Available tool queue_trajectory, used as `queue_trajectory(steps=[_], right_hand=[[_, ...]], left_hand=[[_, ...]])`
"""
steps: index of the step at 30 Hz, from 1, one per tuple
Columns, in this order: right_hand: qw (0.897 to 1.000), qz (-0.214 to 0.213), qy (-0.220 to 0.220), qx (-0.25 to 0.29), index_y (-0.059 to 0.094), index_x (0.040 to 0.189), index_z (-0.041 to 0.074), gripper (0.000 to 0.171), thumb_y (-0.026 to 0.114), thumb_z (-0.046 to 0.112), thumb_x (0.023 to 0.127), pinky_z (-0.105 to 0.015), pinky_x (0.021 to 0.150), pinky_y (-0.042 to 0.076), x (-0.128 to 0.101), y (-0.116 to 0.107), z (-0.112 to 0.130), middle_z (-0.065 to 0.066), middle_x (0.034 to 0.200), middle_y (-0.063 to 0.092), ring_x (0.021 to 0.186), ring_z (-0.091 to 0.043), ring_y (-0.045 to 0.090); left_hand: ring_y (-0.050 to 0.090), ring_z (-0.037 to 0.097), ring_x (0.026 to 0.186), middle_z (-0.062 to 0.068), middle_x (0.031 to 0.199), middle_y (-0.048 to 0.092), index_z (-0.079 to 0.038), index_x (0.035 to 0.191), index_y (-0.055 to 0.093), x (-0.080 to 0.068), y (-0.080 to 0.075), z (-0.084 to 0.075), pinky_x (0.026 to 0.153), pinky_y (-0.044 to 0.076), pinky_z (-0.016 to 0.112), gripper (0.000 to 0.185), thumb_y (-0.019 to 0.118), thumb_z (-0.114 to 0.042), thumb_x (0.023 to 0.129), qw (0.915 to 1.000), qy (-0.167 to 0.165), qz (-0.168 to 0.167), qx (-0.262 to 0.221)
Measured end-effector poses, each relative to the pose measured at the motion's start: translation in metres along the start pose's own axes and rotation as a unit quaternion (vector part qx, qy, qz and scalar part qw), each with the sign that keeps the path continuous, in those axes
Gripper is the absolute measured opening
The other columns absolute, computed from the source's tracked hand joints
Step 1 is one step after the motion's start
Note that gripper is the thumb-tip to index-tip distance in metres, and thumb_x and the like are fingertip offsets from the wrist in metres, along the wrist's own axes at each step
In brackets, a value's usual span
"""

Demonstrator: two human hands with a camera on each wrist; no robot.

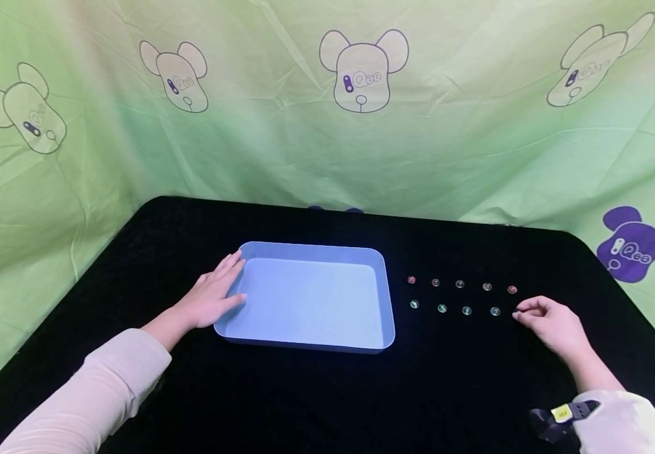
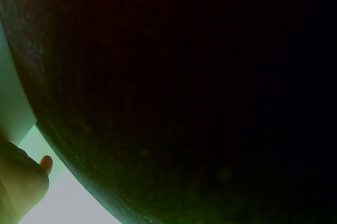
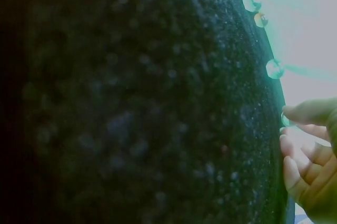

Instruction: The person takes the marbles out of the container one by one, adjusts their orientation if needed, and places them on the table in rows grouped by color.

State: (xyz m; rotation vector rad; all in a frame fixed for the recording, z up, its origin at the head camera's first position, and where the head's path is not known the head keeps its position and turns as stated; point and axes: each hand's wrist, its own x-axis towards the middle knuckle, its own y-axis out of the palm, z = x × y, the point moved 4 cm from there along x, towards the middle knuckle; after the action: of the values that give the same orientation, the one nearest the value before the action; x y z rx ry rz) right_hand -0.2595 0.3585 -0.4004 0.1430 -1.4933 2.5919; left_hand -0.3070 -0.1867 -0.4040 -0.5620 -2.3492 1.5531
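Observation:
My left hand lies with straight fingers over the left rim of a shallow blue tray; only part of this hand shows in the left wrist view. At the right end of the nearer of two rows of small glass marbles, my right hand pinches a greenish marble between thumb and fingertips. It is mostly hidden in the head view. Beside it in the same row is another green marble. A reddish marble ends the farther row, just beyond my fingertips.
Reddish and clear marbles, such as one clear marble, form the farther row, and greenish marbles, including one green marble, the nearer. All rest on a black cloth-covered table. A green printed curtain hangs behind and at the sides.

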Motion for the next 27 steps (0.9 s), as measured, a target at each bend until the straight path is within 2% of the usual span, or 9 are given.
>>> queue_trajectory(steps=[8,16,27], right_hand=[[1.0,-0.008,-0.02,-0.017,0.057,0.079,0.0,0.011,0.06,0.01,0.076,-0.024,0.052,0.031,0.0004,-0.0005,0.0005,0.003,0.062,0.059,0.053,0.005,0.043],[0.999,-0.012,-0.027,-0.026,0.057,0.079,0.0,0.009,0.061,0.006,0.075,-0.025,0.051,0.031,0.0009,0.001,-0.0018,0.0,0.061,0.057,0.051,0.004,0.04],[1.0,0.012,-0.022,-0.015,0.056,0.082,-0.003,0.014,0.061,0.009,0.076,-0.023,0.052,0.031,-0.0005,-0.001,0.0016,0.002,0.063,0.058,0.054,0.005,0.042]], left_hand=[[0.002,0.028,0.129,0.009,0.144,0.002,-0.001,0.137,0.018,0.0006,0.0009,-0.0001,0.094,0.016,0.05,0.063,0.045,-0.032,0.088,1.0,0.003,-0.001,0.0],[0.001,0.027,0.129,0.008,0.144,0.001,-0.002,0.137,0.018,0.0011,0.0002,0.0002,0.094,0.015,0.051,0.063,0.044,-0.033,0.088,1.0,0.0,0.001,-0.006],[0.001,0.026,0.129,0.006,0.144,0.001,-0.003,0.137,0.018,-0.0021,0.0032,0.0032,0.094,0.014,0.053,0.064,0.044,-0.035,0.088,1.0,0.0,0.0,-0.006]])
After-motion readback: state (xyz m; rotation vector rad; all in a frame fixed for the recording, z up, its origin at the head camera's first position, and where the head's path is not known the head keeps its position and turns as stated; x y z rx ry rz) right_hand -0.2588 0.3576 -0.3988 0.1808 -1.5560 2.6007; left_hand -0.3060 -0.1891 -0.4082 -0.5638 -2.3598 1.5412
